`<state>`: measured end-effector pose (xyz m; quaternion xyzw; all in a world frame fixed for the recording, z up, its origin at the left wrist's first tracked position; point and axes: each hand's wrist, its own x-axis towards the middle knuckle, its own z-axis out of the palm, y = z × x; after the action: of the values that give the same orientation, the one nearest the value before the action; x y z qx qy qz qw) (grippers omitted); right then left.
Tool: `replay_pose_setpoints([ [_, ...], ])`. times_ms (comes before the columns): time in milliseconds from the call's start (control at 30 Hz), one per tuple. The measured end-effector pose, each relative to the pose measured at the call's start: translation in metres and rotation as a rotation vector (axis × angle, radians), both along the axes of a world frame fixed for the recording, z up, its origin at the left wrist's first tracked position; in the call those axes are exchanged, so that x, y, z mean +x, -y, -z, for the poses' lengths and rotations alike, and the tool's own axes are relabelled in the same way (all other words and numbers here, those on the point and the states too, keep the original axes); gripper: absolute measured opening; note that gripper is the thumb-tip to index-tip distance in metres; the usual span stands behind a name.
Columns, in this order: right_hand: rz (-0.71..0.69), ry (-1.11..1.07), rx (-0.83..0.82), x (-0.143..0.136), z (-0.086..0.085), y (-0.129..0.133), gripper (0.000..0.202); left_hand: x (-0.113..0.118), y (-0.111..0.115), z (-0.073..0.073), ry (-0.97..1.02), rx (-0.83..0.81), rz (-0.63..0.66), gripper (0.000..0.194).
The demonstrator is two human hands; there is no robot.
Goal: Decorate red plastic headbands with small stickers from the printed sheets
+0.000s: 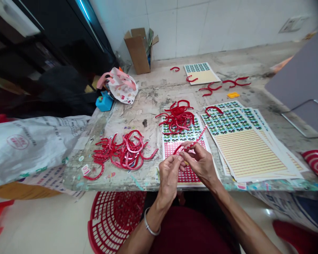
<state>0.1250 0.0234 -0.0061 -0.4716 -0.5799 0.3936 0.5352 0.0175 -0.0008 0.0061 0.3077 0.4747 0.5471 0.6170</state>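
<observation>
Over a sheet with pink and red patterned sticker rows (188, 176), my two hands meet close together. My left hand (170, 173) is closed in a pinch on a slim red curved piece (177, 149), whose lower part is hidden by the fingers. My right hand (199, 163) pinches a narrow red dotted sticker strip (202, 133) that sticks up past the fingers. A pile of plain red curved pieces (178, 118) lies on the sheet's top part. To the left is another heap of red curved pieces (129, 150), many with patterned strips on them.
Several sticker sheets (249, 151) overlap at the right; another sheet (201, 72) lies farther back. A yellow piece (233, 95), a cardboard box (140, 53), a cloth bag (123, 86) and a blue holder (105, 102) are on the table. Below stands a red basket (100, 225).
</observation>
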Motion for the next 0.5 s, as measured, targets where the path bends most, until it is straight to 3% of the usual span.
replay_pose_setpoints([
  [67,-0.001,0.006,-0.012,0.001,0.001,-0.002,0.014,-0.001,0.000,0.001,-0.003,0.002,0.002,0.017],
  [233,-0.030,-0.134,-0.141,0.013,0.005,-0.008,0.060,-0.002,0.005,0.002,-0.033,0.006,0.033,0.019],
  [500,-0.048,-0.209,-0.163,0.023,0.005,-0.010,0.059,-0.006,0.005,-0.003,-0.028,0.004,0.218,0.021],
])
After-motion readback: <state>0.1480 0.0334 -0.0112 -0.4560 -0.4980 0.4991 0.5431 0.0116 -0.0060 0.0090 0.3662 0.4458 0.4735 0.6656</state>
